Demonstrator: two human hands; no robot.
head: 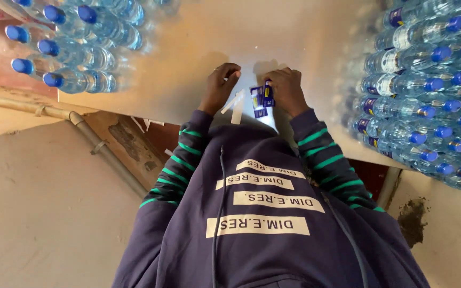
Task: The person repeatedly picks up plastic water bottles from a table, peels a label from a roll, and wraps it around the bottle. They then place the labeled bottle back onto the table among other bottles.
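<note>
My right hand (288, 89) pinches a small strip of blue and white labels (261, 99) above the pale tabletop (188, 48). Just to its left, my left hand (220, 84) has its fingers curled on a white paper strip (235, 104) that hangs down from it. The two hands are close together near the table's front edge. My sleeves are dark blue with green stripes, and my dark blue hooded top with white printed bars fills the lower view.
Wrapped packs of clear water bottles with blue caps lie on the table at the left (70, 48) and at the right (428, 90). Below the table edge are a grey pipe (102, 144), scraps of white paper (145, 124) and a concrete floor (44, 213).
</note>
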